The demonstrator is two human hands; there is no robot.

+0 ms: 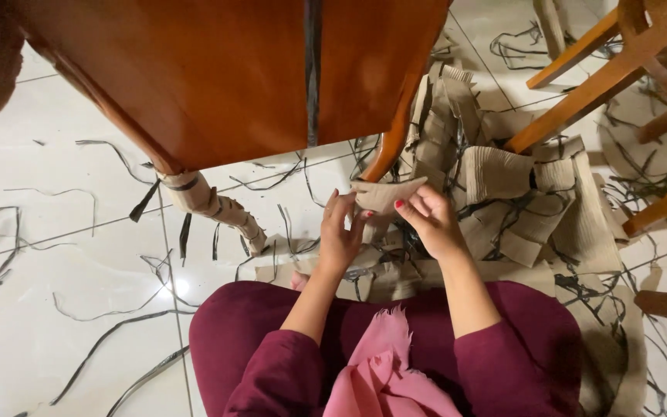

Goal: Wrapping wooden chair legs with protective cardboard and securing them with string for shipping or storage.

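Observation:
I sit on the floor under a brown wooden chair seat (218, 77). My right hand (431, 224) grips a strip of corrugated brown cardboard wrapping (386, 193) that sits around the chair's right leg (387, 147). My left hand (339, 235) touches the same wrapping from the left, fingers curled against it. The chair's left leg (210, 202) still carries cardboard wrap bound with black strap.
A heap of torn cardboard pieces (519, 201) lies to the right on the white tiled floor (55, 262). Loose black plastic straps (110, 332) are scattered all around. Legs of another wooden chair (604, 69) stand at the upper right. My maroon clothing and a pink scarf (384, 374) fill the bottom.

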